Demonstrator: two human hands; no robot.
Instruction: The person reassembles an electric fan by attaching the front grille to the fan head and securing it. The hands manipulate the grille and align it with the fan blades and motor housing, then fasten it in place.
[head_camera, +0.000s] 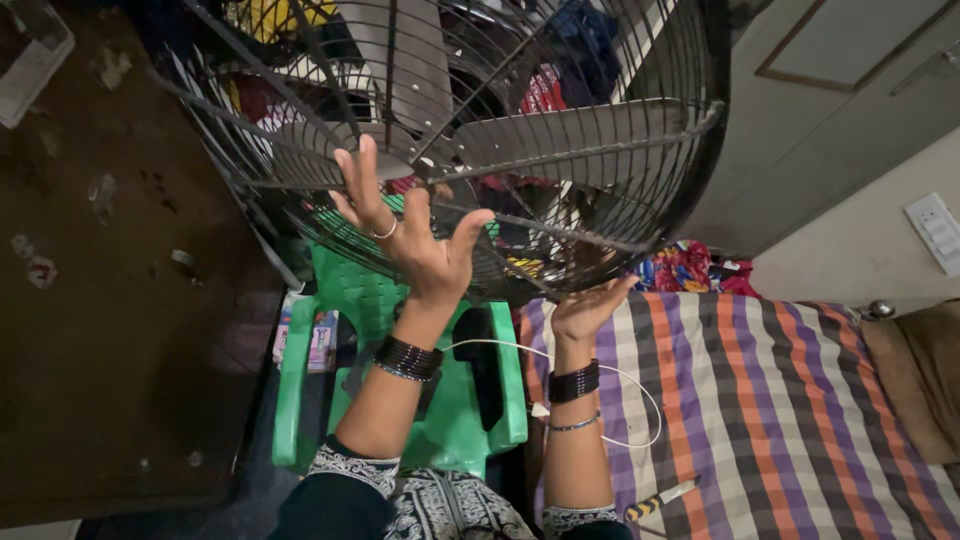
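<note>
1. Patterned sleeves are rising toward a wire-caged fan (470, 140), which is being held overhead above the green plastic chair (400, 400).
2. Left hand (405, 235) is pressing spread fingers against the grille.
3. Right hand (585, 305) is cupping the rim from underneath; the cage is remaining closed.

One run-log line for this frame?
left hand: flat against fan guard | right hand: under guard rim | below: green plastic chair, striped bedsheet

Both hands are raised against a large fan guard (560, 200) with grey blades (570, 135) inside. The left hand (405, 235) spreads its fingers (362, 175) flat on the wires; the right hand (585, 305) cups the lower rim. Below stand a green chair (470, 420) and a striped bed (780, 400) with a white cable (630, 385).
</note>
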